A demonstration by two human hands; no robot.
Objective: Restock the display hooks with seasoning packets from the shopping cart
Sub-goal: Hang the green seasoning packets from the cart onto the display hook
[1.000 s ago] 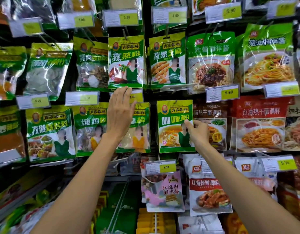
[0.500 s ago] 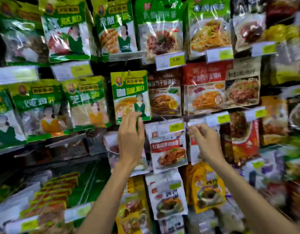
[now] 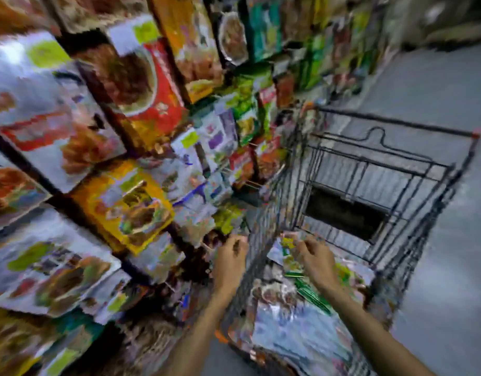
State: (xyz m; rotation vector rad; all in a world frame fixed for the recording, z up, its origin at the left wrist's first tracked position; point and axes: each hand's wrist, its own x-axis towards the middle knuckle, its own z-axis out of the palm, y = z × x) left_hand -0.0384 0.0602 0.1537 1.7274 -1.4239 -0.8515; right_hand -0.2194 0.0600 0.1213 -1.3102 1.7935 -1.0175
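Observation:
The view is heavily blurred. A black wire shopping cart stands beside the display wall, with seasoning packets piled in its near end. My right hand is down inside the cart, fingers curled on a green and yellow packet at the top of the pile. My left hand hovers just outside the cart's left wire wall, by the lower display; blur hides how its fingers lie. Hanging packets fill the display on the left.
The display wall of hanging packets runs along the left, away down the aisle. The grey aisle floor lies to the right of the cart. The cart's far half shows bare wire and a dark gap.
My view has swung down and right from the hooks to the cart. Both hands dropped from the hanging packets; the right one went into the cart, the left stopped beside it.

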